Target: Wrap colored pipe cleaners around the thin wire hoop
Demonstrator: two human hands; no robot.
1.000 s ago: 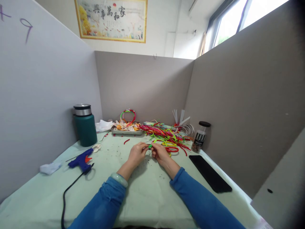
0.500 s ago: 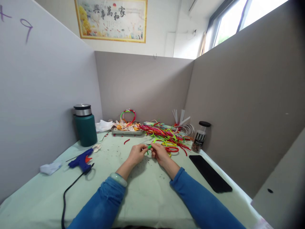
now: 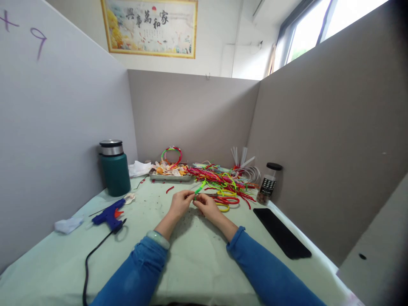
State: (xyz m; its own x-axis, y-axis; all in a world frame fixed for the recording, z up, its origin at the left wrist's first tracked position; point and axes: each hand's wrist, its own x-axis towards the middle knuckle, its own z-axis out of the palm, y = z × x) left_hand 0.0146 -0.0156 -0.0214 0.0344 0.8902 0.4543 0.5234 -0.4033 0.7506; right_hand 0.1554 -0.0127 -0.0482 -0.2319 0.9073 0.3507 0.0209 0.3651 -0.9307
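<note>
2 hands (image 3: 180, 205), grn strip (image 3: 200, 187), lt-grn tablecloth (image 3: 204, 263), gry partitions (image 3: 194, 114)

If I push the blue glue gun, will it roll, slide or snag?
The glue gun lies on its side, so it would probably slide rather than roll. Its body looks like moulded plastic, so likely stiff and fairly light. The black cord, running toward the bottom of the view, may tug or swing it.

Green strip (image 3: 200, 187), blue sleeves (image 3: 137, 265)
</note>
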